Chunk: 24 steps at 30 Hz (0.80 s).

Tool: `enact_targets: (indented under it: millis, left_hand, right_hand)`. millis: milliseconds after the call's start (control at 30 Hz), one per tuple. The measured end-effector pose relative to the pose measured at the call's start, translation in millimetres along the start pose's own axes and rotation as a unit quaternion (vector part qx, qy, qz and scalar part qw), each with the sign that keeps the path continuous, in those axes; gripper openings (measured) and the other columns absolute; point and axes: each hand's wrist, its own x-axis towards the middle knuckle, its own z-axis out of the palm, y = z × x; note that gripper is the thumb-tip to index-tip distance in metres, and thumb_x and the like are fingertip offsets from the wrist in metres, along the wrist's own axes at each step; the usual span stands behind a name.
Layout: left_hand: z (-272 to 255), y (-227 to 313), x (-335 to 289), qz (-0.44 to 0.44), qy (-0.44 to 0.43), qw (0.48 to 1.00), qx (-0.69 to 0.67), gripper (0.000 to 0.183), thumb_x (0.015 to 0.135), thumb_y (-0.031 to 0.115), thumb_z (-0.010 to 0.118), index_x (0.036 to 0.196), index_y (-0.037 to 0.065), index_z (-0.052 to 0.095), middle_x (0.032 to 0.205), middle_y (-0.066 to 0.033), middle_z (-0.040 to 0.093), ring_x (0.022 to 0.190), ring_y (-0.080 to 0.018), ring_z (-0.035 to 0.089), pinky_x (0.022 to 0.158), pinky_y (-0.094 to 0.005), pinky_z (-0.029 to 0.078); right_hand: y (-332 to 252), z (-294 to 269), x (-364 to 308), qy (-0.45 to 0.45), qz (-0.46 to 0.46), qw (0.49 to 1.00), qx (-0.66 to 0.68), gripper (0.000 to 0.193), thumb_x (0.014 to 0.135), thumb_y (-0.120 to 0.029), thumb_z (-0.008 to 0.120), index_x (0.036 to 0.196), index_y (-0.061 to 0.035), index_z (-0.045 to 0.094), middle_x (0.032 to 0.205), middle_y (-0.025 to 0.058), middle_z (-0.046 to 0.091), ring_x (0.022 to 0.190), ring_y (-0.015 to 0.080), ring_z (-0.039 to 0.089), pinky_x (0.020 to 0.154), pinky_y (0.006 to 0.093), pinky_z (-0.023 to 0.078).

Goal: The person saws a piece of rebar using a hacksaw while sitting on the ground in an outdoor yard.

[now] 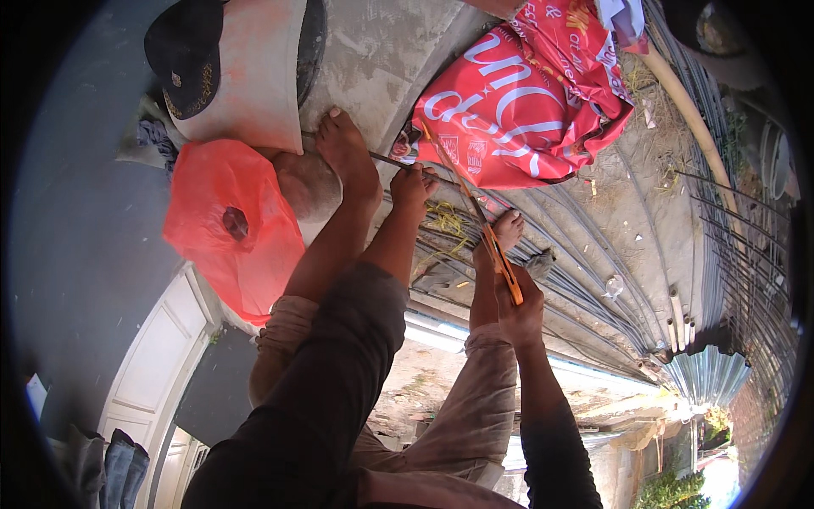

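Note:
My left hand (412, 187) is closed round a thin dark metal rod (383, 159), whose end reaches toward my left foot. In my right hand (522, 310) is a hacksaw (496, 254) with an orange handle, its long narrow frame slanting up and left. The saw passes across the rod just right of my left hand; whether the blade touches it I cannot tell. My left foot (346, 153) rests on the concrete, and my right foot (506, 229) is beside the saw, among more rods (585, 254) lying on the ground.
A big red printed bag (526, 110) lies beyond the saw's tip. At left are a light red plastic bag (225, 212), a pale container (254, 76) and a black cap (182, 59). Yellow string (445, 220) lies between my feet. Bundled rods (746, 254) extend along the right.

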Motion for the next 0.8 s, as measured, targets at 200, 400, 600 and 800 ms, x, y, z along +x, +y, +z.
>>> enact_targets:
  millis: [200,400,600,800]
  left_hand:
    - [18,-57,9,0.135,0.090,0.961,0.225,0.023,0.103,0.014,0.041,0.099,-0.002,0.058,0.098,-0.0177,0.065,0.091,-0.0341,0.063,0.085,-0.0447,0.051]
    - [15,-39,-12,0.257,-0.013,0.940,0.224,0.008,0.093,0.015,0.058,0.093,0.007,0.061,0.090,-0.0107,0.064,0.087,-0.0301,0.064,0.085,-0.0448,0.051]
    - [11,-7,-85,0.453,-0.251,0.854,0.041,0.008,0.087,0.017,0.067,0.094,0.014,0.064,0.088,-0.0074,0.063,0.083,-0.0276,0.063,0.085,-0.0413,0.051]
    - [-45,161,-93,0.415,-0.219,0.809,-0.354,0.022,0.100,0.026,0.059,0.112,0.009,0.063,0.075,-0.0075,0.059,0.069,-0.0267,0.060,0.062,-0.0357,0.047]
  right_hand:
    - [2,-16,-21,0.004,0.013,0.996,-0.085,0.032,0.097,-0.024,0.063,0.118,-0.0007,0.065,0.097,0.0166,0.072,0.081,0.0243,0.068,0.074,0.0367,0.053]
    - [40,-179,-169,0.046,0.107,0.980,-0.163,0.036,0.095,-0.020,0.060,0.126,-0.0008,0.063,0.099,0.0193,0.070,0.088,0.0269,0.068,0.079,0.0361,0.052]
    - [65,-220,-209,0.131,0.125,0.953,-0.242,0.032,0.097,-0.019,0.058,0.123,-0.0008,0.064,0.086,0.0162,0.068,0.072,0.0249,0.063,0.068,0.0372,0.050]
    - [102,-194,-228,0.150,0.177,0.950,-0.211,0.033,0.098,-0.032,0.062,0.112,-0.0026,0.065,0.077,0.0192,0.065,0.070,0.0358,0.063,0.067,0.0446,0.050]
